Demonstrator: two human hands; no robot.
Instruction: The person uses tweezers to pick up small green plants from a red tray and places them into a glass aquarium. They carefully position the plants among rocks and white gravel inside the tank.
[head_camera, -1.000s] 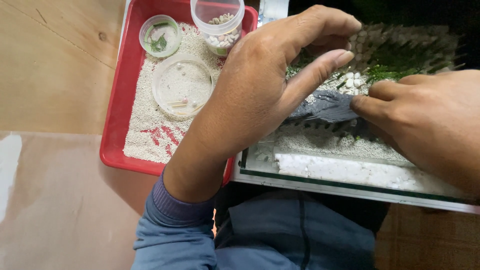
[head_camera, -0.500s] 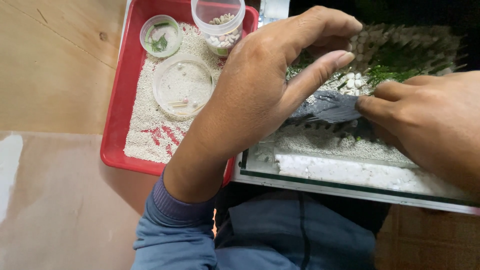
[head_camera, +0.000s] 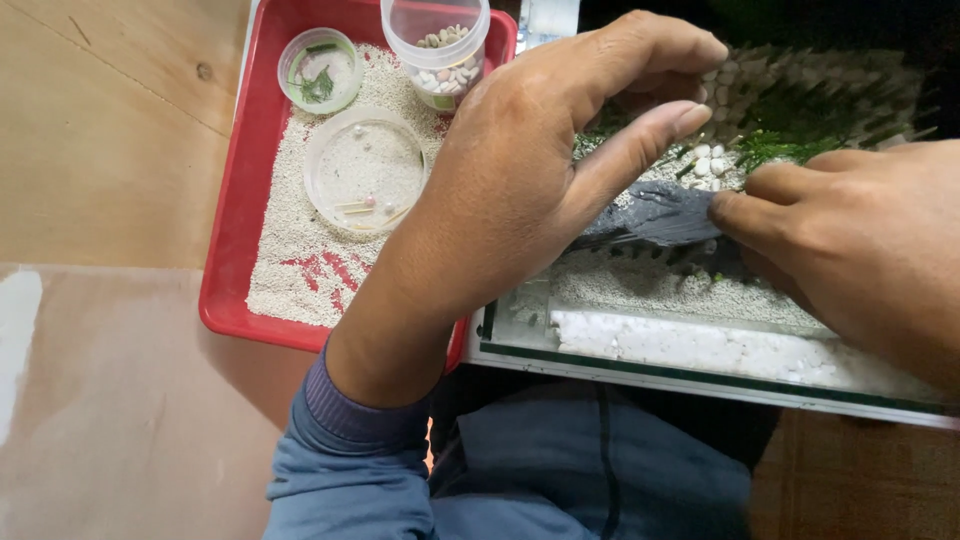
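It looks like a home hobby corner for building small aquarium landscapes: a plain wooden counter carries a glass tank with gravel and moss, and a red tray of sand with small plastic cups.
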